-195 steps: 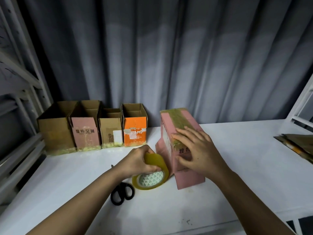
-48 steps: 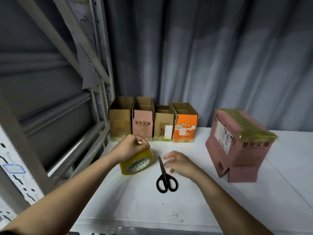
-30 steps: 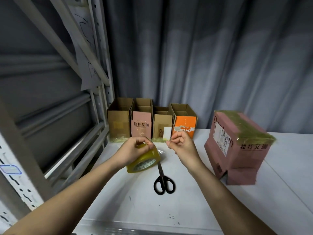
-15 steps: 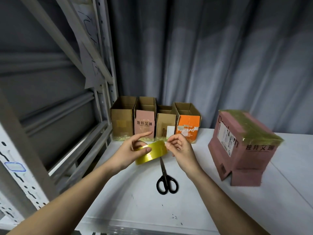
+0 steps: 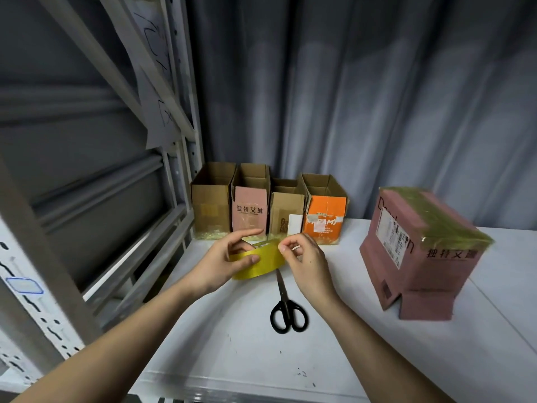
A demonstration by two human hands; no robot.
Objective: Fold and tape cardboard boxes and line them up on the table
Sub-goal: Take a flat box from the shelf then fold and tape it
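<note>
My left hand (image 5: 222, 264) holds a yellow tape roll (image 5: 263, 263) above the white table (image 5: 334, 359), thumb across its outer face. My right hand (image 5: 305, 261) is at the roll's right edge, thumb and forefinger pinched together at the tape surface. Black scissors (image 5: 286, 305) lie on the table just below the roll. A pink box (image 5: 421, 257), its top covered in yellowish tape, stands to the right with lower flaps splayed. Several open-topped boxes stand in a row at the back: a brown one (image 5: 210, 207), a pink one (image 5: 250, 209), a small brown one (image 5: 286, 215) and an orange one (image 5: 324, 216).
A grey metal shelving rack (image 5: 96, 199) runs along the left side, right up against the table's left edge. A grey curtain (image 5: 363, 97) hangs behind the table. The table's front edge (image 5: 261, 392) is near me.
Since a second ago my left hand has turned the roll so its outer face is toward me. My right hand has moved in to the roll's edge. The boxes and scissors have stayed put.
</note>
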